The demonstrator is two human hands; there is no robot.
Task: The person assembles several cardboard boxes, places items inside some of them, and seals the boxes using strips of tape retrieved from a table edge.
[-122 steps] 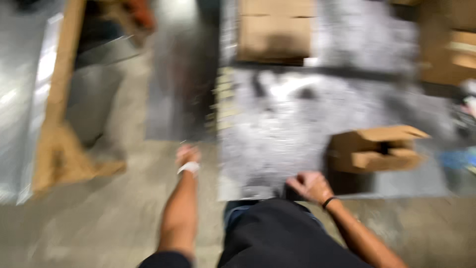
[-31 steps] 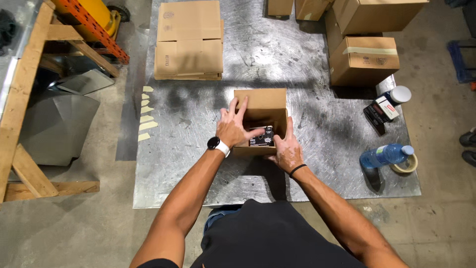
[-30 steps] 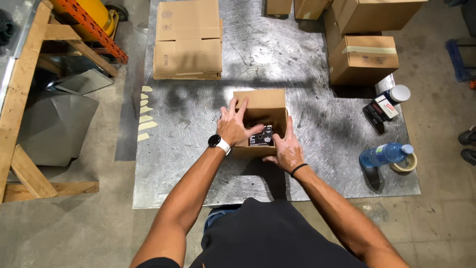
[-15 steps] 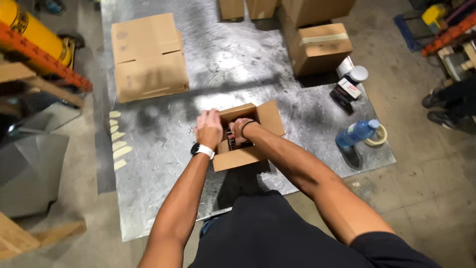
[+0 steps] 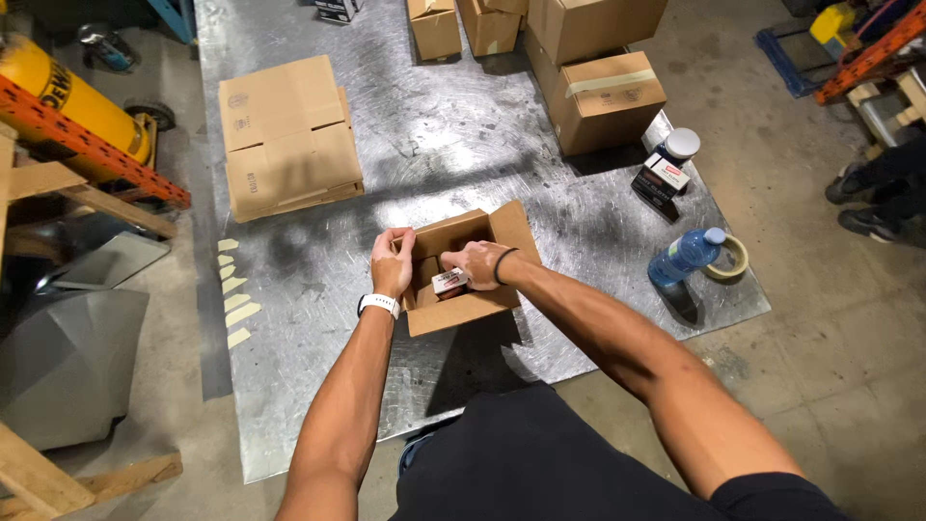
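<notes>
An open cardboard box (image 5: 463, 307) sits on a metal floor sheet (image 5: 434, 164) in front of me. My left hand (image 5: 391, 265) grips the box's left wall, a white watch on its wrist. My right hand (image 5: 475, 265), with a black band on its wrist, reaches inside the box and holds a small white and red package (image 5: 449, 282). Dark items lie deeper in the box, mostly hidden.
Flat cardboard boxes (image 5: 287, 135) lie at the back left. Taped boxes (image 5: 610, 96) stand at the back right, with a small dark box (image 5: 660, 179), a white-lidded jar (image 5: 681, 145), a blue bottle (image 5: 683, 257) and a tape roll (image 5: 729, 259). Another person's shoes (image 5: 873, 203) are at the right.
The view has shifted to the left. My right hand has gone from the box's right edge into the box and now holds the small package. My left hand stays on the left wall.
</notes>
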